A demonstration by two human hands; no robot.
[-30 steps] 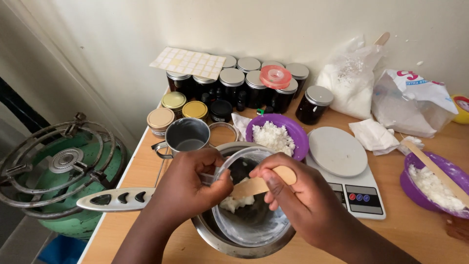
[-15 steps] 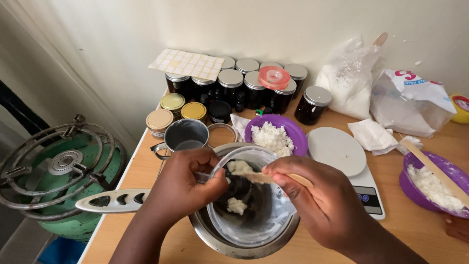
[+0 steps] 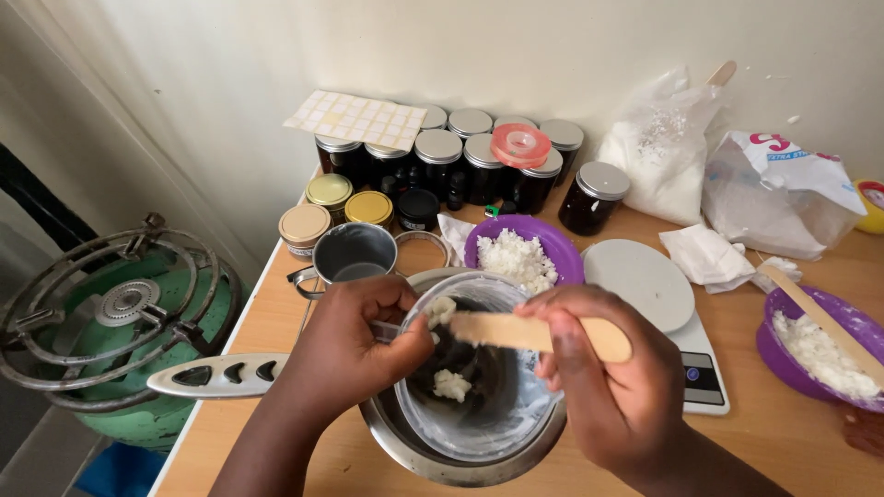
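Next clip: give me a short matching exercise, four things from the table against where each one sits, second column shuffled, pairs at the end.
Things:
1. wooden spatula
2. purple bowl of white chunks
3. kitchen scale
4. gas burner

Places:
A. off the table's left edge, on a green cylinder
B. held in the right hand over the steel bowl
C. just right of the steel bowl, white round platter on top
D. behind the steel bowl, in front of the dark jars

Pairs: 1-B, 2-D, 3-C, 4-A
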